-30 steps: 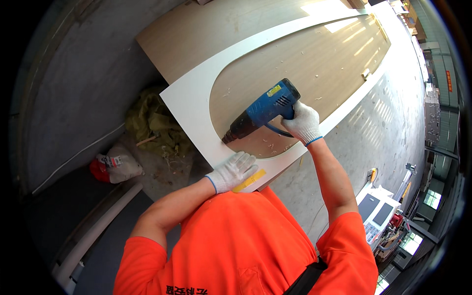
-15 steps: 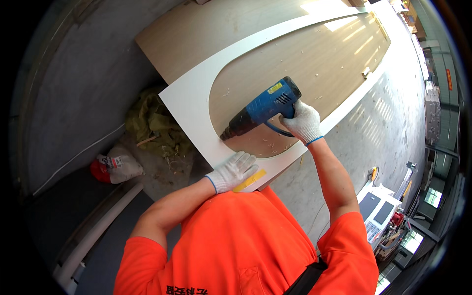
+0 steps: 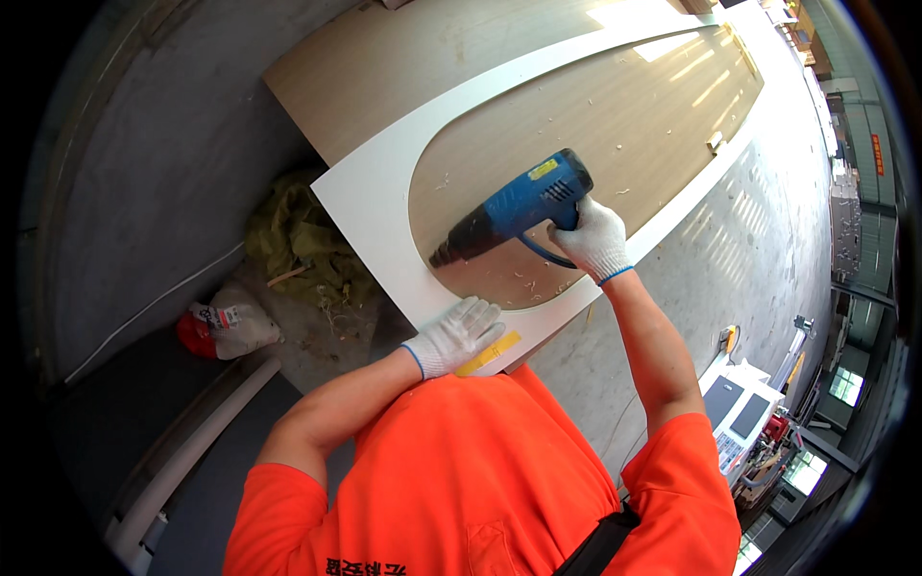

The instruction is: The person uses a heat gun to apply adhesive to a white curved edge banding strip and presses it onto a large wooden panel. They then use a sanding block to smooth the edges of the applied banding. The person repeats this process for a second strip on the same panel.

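A blue and black heat gun (image 3: 523,206) is gripped in my gloved right hand (image 3: 595,238), whose fingers wrap round its handle. Its dark nozzle points left and down at the curved inner edge of a white panel (image 3: 375,206) with a large rounded cut-out. My left hand (image 3: 454,336), also in a white knit glove, lies flat on the panel's near corner, fingers stretched out. A yellow strip (image 3: 488,353) lies on the panel beside that hand. Under the cut-out shows a wood-toned board (image 3: 576,125) sprinkled with small pale shavings.
To the left on the floor are a crumpled olive sack (image 3: 305,240) and a red and white bag (image 3: 228,324). A long pale tube (image 3: 197,446) slants at lower left. On the right, a white machine (image 3: 740,408) stands past the concrete floor (image 3: 759,240). A small block (image 3: 715,143) rests on the panel's edge.
The heat gun has shifted very slightly, its nozzle tip a touch left and its rear a little right. My left hand has stayed in place.
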A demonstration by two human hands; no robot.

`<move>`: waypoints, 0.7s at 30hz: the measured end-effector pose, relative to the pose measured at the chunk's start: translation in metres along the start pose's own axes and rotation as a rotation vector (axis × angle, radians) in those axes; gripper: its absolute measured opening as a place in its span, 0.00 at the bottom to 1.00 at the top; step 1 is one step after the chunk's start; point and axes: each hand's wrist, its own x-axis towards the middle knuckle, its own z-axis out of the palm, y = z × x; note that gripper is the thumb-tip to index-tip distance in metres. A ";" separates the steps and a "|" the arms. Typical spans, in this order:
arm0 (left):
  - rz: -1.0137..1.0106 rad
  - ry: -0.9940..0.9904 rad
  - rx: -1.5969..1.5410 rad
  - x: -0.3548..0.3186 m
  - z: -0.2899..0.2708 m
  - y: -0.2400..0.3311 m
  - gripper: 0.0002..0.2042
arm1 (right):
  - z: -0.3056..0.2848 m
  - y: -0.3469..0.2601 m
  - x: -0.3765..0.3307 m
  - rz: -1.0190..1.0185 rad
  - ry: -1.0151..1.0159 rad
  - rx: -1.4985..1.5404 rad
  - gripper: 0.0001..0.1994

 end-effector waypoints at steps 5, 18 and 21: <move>-0.003 -0.007 -0.003 0.001 0.000 0.000 0.26 | -0.010 -0.004 0.005 0.012 -0.137 0.003 0.23; 0.009 -0.012 -0.015 -0.001 0.003 0.000 0.27 | 0.007 0.088 0.061 0.284 -0.007 0.165 0.22; 0.039 -0.013 0.009 0.000 -0.005 -0.003 0.28 | -0.008 0.080 0.050 0.201 0.084 -0.192 0.24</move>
